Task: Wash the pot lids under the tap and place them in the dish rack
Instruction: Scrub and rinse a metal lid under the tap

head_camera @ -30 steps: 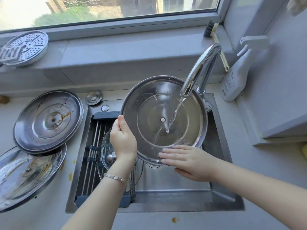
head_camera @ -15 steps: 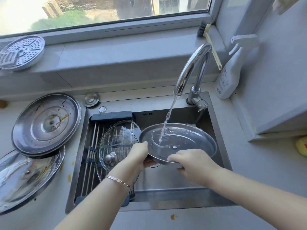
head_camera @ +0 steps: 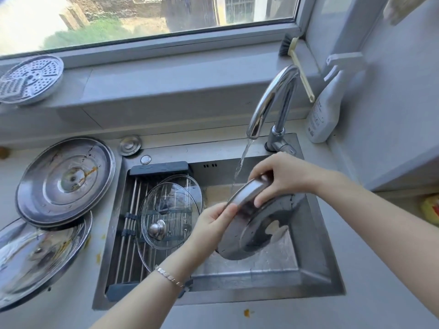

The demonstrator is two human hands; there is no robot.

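I hold a steel pot lid (head_camera: pixel 259 229) tilted on edge over the sink basin (head_camera: pixel 316 269). My left hand (head_camera: pixel 213 222) grips its left rim and my right hand (head_camera: pixel 282 176) grips its upper rim. Water runs from the curved tap (head_camera: pixel 273 98) onto the lid's top edge. In the left half of the sink lies the dish rack (head_camera: pixel 133 210), and two glass lids (head_camera: pixel 166 214) rest on it, the front one with a metal knob. Two dirty steel lids, one upper (head_camera: pixel 64 179) and one lower (head_camera: pixel 35 257), lie stacked on the counter to the left.
A perforated steamer plate (head_camera: pixel 31 79) sits on the window ledge at the left. A white spray bottle (head_camera: pixel 330 103) and a dish brush (head_camera: pixel 297 62) stand at the right of the tap. A small sink plug (head_camera: pixel 130 145) lies behind the rack. Orange food specks dot the counter.
The lid went from facing up under the stream to nearly flat, and now stands tilted on edge. My right hand moved from its near rim to its upper rim.
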